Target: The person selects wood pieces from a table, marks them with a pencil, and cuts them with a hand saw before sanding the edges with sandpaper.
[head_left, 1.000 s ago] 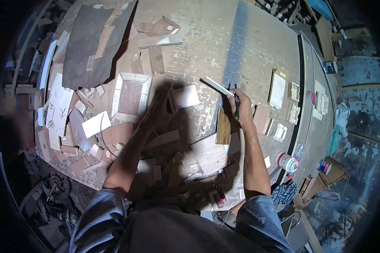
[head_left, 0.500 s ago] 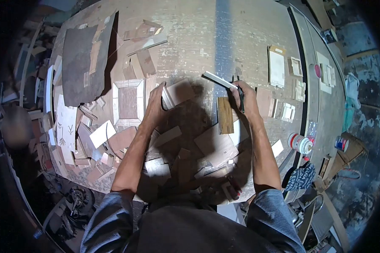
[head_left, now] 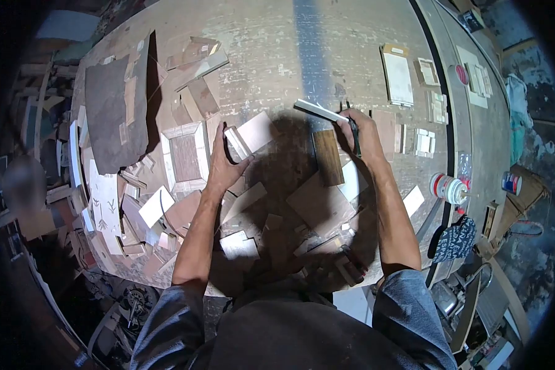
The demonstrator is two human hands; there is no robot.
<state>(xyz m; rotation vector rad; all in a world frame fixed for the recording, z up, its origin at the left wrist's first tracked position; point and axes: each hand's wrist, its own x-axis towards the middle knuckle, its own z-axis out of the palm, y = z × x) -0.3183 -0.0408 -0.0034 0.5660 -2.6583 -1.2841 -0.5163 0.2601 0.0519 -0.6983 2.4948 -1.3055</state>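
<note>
My left hand is closed round a small grooved wooden block, thumb and fingers on its two sides. Touching or just beyond that block lies a pale flat board. In my right hand are a narrow light strip, pointing to the left, and a dark thin tool held along the fingers. A brown wooden piece lies below the strip, left of my right hand. The wooden frame rests to the left of my left hand.
Wood offcuts lie in shadow near my body. A dark sheet covers the left side. White panels and small frames stand right, with a white-and-red container and patterned cloth near the edge.
The view has shifted slightly. My left hand's fingers and thumb have closed more squarely round the grooved block, which has turned a little. My right hand keeps hold of the strip and the dark tool.
</note>
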